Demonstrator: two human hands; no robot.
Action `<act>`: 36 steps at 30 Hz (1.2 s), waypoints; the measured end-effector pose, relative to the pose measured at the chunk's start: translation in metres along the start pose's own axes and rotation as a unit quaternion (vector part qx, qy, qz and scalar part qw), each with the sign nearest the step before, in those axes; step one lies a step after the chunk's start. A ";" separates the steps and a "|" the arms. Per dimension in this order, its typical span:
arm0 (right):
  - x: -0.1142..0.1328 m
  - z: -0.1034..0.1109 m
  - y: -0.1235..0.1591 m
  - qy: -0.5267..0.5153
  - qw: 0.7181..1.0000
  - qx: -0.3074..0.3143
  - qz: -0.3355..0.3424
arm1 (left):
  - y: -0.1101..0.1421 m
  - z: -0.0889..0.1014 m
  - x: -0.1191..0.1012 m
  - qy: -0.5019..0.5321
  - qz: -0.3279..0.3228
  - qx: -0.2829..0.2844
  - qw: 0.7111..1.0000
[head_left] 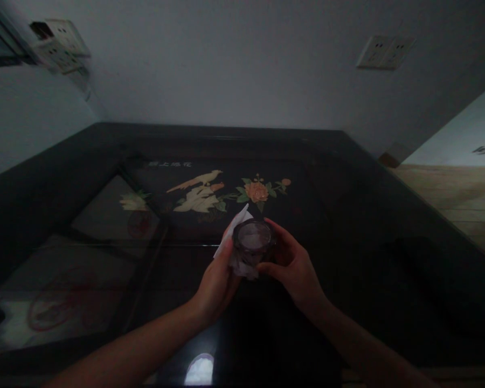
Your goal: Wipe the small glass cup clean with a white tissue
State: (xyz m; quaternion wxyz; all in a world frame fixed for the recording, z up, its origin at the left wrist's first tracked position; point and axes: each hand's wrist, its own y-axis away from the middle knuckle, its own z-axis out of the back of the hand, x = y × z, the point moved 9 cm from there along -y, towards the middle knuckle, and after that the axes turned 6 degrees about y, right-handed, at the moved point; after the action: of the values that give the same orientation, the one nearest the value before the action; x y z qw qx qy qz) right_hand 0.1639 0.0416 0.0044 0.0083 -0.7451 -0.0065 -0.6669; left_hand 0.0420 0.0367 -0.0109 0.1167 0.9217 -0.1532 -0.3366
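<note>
Between my two hands, above the dark glossy table, is a small glass cup (254, 256) with a round thick rim, its mouth tilted up toward me. My right hand (293, 264) grips its right side, with the thumb in front and the fingers behind. On the left, my left hand (216, 280) presses a white tissue (237, 222) against the cup's side. More of the tissue shows crumpled below the cup. The dim light hides most of my left fingers behind the tissue and cup.
The black tabletop (339, 302) carries a bird and an orange flower (256, 191) as decoration, and reflects a window. A pale wall (226, 64) stands behind its far edge. Power sockets (385, 52) are on the wall at right, others (62, 46) at left. Wooden floor (464, 194) lies to the right.
</note>
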 end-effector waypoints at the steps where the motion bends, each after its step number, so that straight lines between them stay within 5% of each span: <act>1: 0.001 -0.002 0.000 -0.005 1.000 0.008 0.001 | 0.000 -0.001 0.000 -0.004 -0.002 0.007 1.000; 6: 0.012 -0.008 0.002 -0.020 0.999 0.026 0.034 | 0.000 -0.001 -0.001 -0.024 -0.020 0.029 0.999; 12: 0.012 -0.002 0.001 -0.017 1.000 0.007 0.019 | 0.000 0.018 -0.019 -0.125 -0.105 -0.017 0.986; 14: 0.009 -0.005 0.002 -0.020 1.000 0.021 0.007 | 0.004 0.008 -0.029 -0.179 -0.141 0.022 0.973; 18: 0.005 -0.009 0.005 -0.045 0.999 0.030 -0.005 | 0.019 -0.037 -0.040 -0.311 -0.180 0.201 0.912; 22: 0.000 -0.004 0.004 -0.075 0.997 0.016 -0.010 | 0.028 -0.056 -0.040 -0.336 -0.159 0.274 0.887; 27: -0.010 -0.002 0.003 -0.078 0.996 0.017 -0.041 | 0.022 -0.048 -0.044 -0.292 -0.153 0.221 0.918; 34: -0.008 -0.021 0.010 -0.061 0.996 0.058 -0.043 | 0.019 -0.043 -0.045 -0.405 -0.213 0.209 0.864; 36: -0.009 -0.023 0.012 -0.052 0.996 0.057 -0.043 | 0.021 -0.046 -0.042 -0.395 -0.203 0.224 0.868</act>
State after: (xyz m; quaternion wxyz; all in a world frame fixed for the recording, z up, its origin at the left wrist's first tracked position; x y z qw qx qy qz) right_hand 0.1399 0.0296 -0.0022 0.0217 -0.7763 -0.0763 -0.6254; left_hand 0.0373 0.0376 0.0544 -0.2342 0.7242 -0.0674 -0.6451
